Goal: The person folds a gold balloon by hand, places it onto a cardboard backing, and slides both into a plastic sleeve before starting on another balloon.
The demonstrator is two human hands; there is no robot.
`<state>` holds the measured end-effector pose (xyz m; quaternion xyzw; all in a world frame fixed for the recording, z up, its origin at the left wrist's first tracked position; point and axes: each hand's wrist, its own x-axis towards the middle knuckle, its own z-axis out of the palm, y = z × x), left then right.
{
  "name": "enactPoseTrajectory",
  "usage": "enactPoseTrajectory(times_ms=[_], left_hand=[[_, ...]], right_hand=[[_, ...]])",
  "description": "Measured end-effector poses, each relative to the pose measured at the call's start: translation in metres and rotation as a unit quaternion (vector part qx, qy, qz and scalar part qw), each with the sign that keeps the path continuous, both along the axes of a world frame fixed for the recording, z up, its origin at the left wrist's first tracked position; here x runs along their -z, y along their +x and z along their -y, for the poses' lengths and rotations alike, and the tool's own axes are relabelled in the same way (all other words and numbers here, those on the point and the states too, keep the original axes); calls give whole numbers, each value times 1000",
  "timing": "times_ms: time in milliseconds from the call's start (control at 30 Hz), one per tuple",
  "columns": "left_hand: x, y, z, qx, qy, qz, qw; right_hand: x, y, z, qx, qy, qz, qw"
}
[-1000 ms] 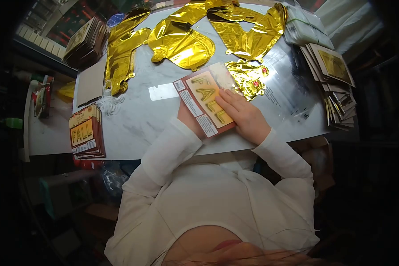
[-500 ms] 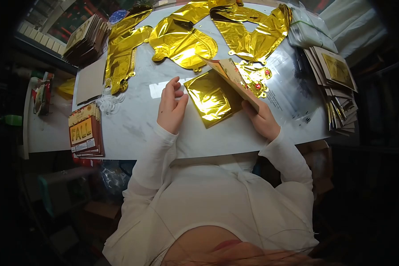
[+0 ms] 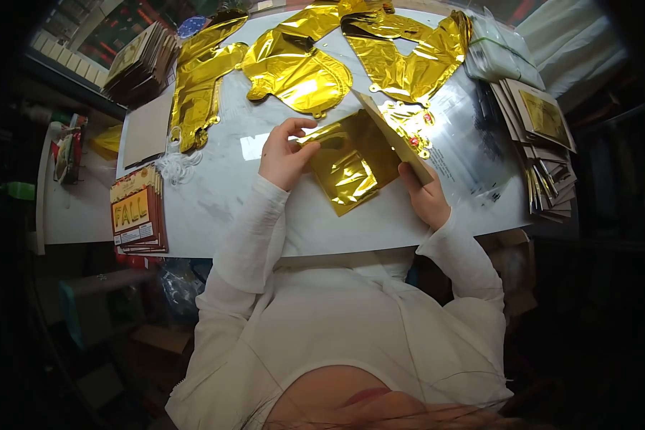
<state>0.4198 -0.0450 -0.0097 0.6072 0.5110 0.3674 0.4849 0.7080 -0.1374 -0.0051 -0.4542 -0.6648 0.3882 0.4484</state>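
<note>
A folded gold foil sheet (image 3: pixel 346 161), square and shiny like the foil balloons behind it, is in front of me. Its left edge is between the thumb and fingers of my left hand (image 3: pixel 283 156). Gripped in my right hand (image 3: pixel 428 197) is a brown card (image 3: pixel 396 140), tilted up along the foil's right side, its plain face turned toward the foil. Behind the card lie small gold foil pieces with red spots (image 3: pixel 417 129), partly hidden by it.
Large gold foil balloons (image 3: pixel 301 75) spread across the back. Printed "FALL" packets (image 3: pixel 134 215) and white string (image 3: pixel 179 165) are at left. Stacked cards with foil (image 3: pixel 541 129) stand at right, below clear plastic bags (image 3: pixel 505 54). Another card stack (image 3: pixel 140 61) is back left.
My left hand has moved right and closed on the foil's edge. The card in my right hand has turned, so its printed face no longer shows.
</note>
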Motion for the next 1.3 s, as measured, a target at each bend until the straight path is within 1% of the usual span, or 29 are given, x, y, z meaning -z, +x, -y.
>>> enactPoseTrajectory(times_ms=[33,67,100,133,167,200,233,267,333,367,400,467,500,567,600,633,667,700,733,767,800,900,967,1000,1067,1100,1200,1267,1300], left_hand=[[-2,1,2,-4,-26,100,995],[-4,-1,3,-4,-26,101,995],[-5,-7,3,1,-74,136,988],[-6,-16,4,4,-121,171,978],[-3,-29,5,16,-121,168,978],[-4,-44,8,14,-120,169,978],[-6,-60,12,42,-130,132,982],[-8,-74,16,69,-141,94,983],[-14,-104,27,87,-157,76,981],[-16,-114,32,112,-175,58,977],[-17,-121,36,104,-175,58,977],[-19,-133,43,100,-198,93,971],[-19,-135,47,95,-198,95,971],[-18,-131,53,40,-104,48,993],[-17,-130,53,38,-103,53,993],[-17,-130,52,31,-36,-27,998],[-17,-130,52,24,30,-108,993],[-23,-127,54,21,29,-105,994],[-35,-123,56,14,42,-144,989],[-41,-120,58,9,53,-183,982],[-41,-119,59,10,52,-182,982],[-39,-115,57,-17,74,-223,972],[-38,-112,63,-59,163,-316,933],[-38,-113,68,-62,160,-315,933],[-38,-113,78,-77,213,-322,919],[-34,-114,84,-77,210,-321,920],[-26,-110,101,-14,237,-294,926],[-26,-102,112,37,239,-379,893],[-18,-102,115,70,197,-370,905]], right_hand=[[6,3,2,1,0,1,1000],[18,8,7,50,-39,-5,998],[24,11,9,99,-77,-9,992],[13,7,9,98,-77,-7,992],[-1,0,7,138,48,10,989],[-9,-6,5,174,171,25,969],[-10,-3,0,188,227,64,953],[-11,-1,-1,183,227,63,954],[-15,1,-2,199,271,276,900],[-12,0,-2,190,216,290,913],[-7,-2,-3,183,217,287,915],[2,-5,-6,144,148,354,912],[-2,-5,-6,127,135,351,918],[-18,-9,-3,106,167,371,907],[-29,-12,-1,91,197,390,895],[-37,-17,2,88,198,393,894],[-44,-23,7,40,200,420,884],[-47,-30,9,-8,200,445,873],[-47,-39,11,-11,200,447,872],[-46,-50,13,-87,178,423,884],[-44,-60,15,-160,154,397,891],[-39,-82,16,-200,177,404,875],[-35,-85,13,-199,177,417,869],[-35,-86,12,-195,176,428,865],[-39,-87,11,-199,166,430,865],[-42,-87,10,-200,157,431,866],[-51,-92,5,-218,156,425,864],[-60,-99,-4,-232,141,408,872],[-62,-104,-10,-246,127,389,879]])
